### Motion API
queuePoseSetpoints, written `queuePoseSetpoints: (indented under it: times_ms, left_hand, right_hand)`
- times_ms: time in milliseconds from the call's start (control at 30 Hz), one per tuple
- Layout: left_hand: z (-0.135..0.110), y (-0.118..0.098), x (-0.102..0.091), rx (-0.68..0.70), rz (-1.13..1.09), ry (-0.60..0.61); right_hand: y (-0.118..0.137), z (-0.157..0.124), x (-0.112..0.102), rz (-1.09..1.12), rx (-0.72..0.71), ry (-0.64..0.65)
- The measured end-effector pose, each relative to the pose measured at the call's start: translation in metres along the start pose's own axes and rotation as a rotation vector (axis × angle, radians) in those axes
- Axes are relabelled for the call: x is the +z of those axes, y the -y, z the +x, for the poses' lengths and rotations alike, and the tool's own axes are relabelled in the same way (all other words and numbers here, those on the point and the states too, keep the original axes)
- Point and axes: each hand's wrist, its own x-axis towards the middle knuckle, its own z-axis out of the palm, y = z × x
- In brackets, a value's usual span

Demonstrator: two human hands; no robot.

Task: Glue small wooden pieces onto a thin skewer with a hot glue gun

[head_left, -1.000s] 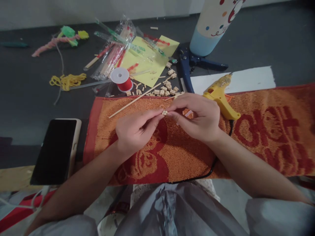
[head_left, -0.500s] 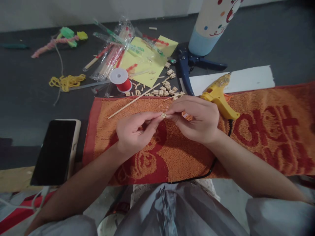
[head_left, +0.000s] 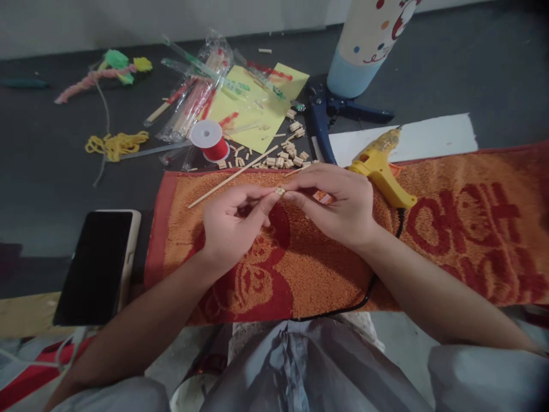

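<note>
Between my two hands, above the orange towel (head_left: 326, 269), is a small bundle of short wooden stick pieces (head_left: 280, 191), their cut ends facing me. My left hand (head_left: 235, 220) pinches it from the left with thumb and forefinger. From the right, my right hand (head_left: 337, 203) grips the same bundle with its fingertips. Just beyond the hands lie several small cut stick bundles (head_left: 283, 160) at the towel's far edge. A long thin wooden stick (head_left: 234, 177) rests slantwise across that edge.
Right of my hands lies a yellow glue gun (head_left: 384, 169), its cord running over the towel. Behind it are blue-handled cutters (head_left: 321, 126), a white strip and a bottle (head_left: 355, 57). A red thread spool (head_left: 210, 141), wrapped sticks (head_left: 197, 97) and yellow paper sit farther back; a phone (head_left: 96, 266) lies left.
Both hands have shifted slightly up and to the left with the little bundle between them. The bundle has turned a little; other things stay in place.
</note>
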Motion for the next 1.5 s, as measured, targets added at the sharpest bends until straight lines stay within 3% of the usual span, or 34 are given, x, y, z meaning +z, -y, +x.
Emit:
queuePoseSetpoints:
  times_ms: [133,433,600,800,967,1167,1500]
  left_hand:
    - [0.0018,0.0005,0.0002,-0.018,-0.085,0.005]
    - [0.0076,0.001,-0.0013,-0.251,-0.182,0.094]
    - [0.0081,-0.0004,-0.0017,-0.261,-0.195,0.097]
    - [0.0057,0.0009,-0.0034,-0.275,-0.112,0.118]
    - [0.0067,0.0062,-0.0046,-0.376,-0.209,0.17]
    - [0.0076,0.0016,-0.0041,-0.477,-0.364,0.28]
    - [0.0077,-0.003,-0.0044,-0.508,-0.426,0.294]
  right_hand:
    - [0.0012,-0.0006,-0.0011,-0.016,-0.012,0.03]
    - [-0.0018,-0.0018,-0.0009,-0.096,-0.05,0.061]
    - [-0.0023,-0.002,0.0002,-0.099,-0.056,0.071]
    - [-0.0027,-0.001,0.0,-0.064,-0.006,0.061]
    - [-0.0036,-0.0001,-0.0016,0.005,0.057,0.067]
    - [-0.0025,0.0003,-0.0021,0.016,-0.005,0.068]
    - [-0.0008,0.0009,-0.0044,0.0,-0.088,0.1]
